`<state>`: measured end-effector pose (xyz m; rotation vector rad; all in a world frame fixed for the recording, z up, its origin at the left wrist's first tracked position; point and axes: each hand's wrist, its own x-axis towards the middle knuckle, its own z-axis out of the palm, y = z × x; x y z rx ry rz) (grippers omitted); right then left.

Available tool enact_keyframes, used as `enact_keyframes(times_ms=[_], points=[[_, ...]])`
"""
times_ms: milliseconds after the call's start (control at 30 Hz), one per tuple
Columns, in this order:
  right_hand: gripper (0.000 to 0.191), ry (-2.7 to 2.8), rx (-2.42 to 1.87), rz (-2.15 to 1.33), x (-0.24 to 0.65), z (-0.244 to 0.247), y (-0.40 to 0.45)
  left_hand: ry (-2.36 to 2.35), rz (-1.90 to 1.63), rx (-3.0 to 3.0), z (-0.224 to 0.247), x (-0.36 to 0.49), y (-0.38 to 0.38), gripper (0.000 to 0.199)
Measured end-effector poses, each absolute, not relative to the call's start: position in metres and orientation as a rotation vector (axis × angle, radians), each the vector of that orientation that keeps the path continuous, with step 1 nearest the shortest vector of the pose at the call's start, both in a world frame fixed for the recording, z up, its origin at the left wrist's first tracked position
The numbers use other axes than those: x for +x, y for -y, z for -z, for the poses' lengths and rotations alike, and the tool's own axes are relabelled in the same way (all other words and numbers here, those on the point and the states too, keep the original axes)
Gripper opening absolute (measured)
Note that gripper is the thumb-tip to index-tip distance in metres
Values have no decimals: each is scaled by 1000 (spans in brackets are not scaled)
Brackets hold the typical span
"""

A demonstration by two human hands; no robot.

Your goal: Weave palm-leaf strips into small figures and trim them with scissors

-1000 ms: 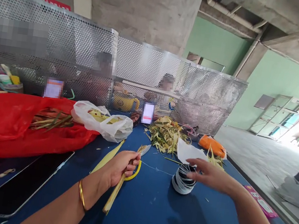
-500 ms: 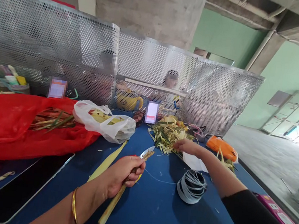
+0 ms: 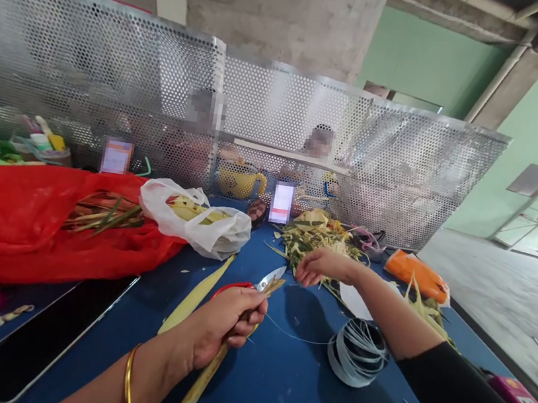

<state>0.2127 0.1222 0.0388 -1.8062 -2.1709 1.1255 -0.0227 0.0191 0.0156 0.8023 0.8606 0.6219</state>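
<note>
My left hand point(image 3: 231, 319) is closed around a dried brown-yellow plant stalk point(image 3: 200, 385), which runs from its upper end by the thumb down to the lower left. Red-handled scissors point(image 3: 271, 278) lie just behind that hand, blades pointing away to the right and part of the handles hidden. My right hand point(image 3: 322, 266) hovers in front of a heap of leaf scraps point(image 3: 314, 234), fingers loosely bent and apart, with nothing visible in them. A flat pale-yellow leaf point(image 3: 198, 295) lies left of the scissors. Thin line trails from near my left hand to a coil of grey wire point(image 3: 358, 353).
A red bag point(image 3: 21, 220) with dried strips and a white bag point(image 3: 215, 230) with yellow leaves sit on the left. A tablet point(image 3: 44, 337) lies in front. An orange packet point(image 3: 416, 274) is at right. Behind a perforated metal screen point(image 3: 282, 110) are people.
My right hand has drawn back from the leaf scraps, leftward and nearer the scissors. My left hand keeps its grip on the stalk. The view has turned slightly to the left.
</note>
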Motion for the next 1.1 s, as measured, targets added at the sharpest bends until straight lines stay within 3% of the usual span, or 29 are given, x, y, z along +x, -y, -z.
enact_keyframes(times_ms=[100,267,433,600,633,733,800,900,1100], points=[[24,2221,-1782,-1042,207,-39,-118,-870,-618,794,-14,-22,-20,22],[22,2057,-1881,-479,227,-64,-122,-869,-635,799,-16,-23,-21,21],[16,1989,-1813,-128,223,-89,-50,-864,-684,823,-19,-30,-25,15],[20,2597,-1301,-568,158,-59,48,-873,-715,869,-19,-34,-29,15],[14,2675,-1280,-524,145,-49,53,-871,-721,873,-19,-34,-30,15],[32,2706,-1456,-144,113,-18,35,-862,-738,891,-19,-34,-29,18],[30,2681,-1507,3,101,-5,9,-868,-747,902,-20,-35,-29,21],[20,2738,-1433,29,90,4,-18,-892,-779,906,-22,-38,-30,23],[24,2665,-1477,120,94,11,3,-858,-772,922,-23,-43,-32,23]])
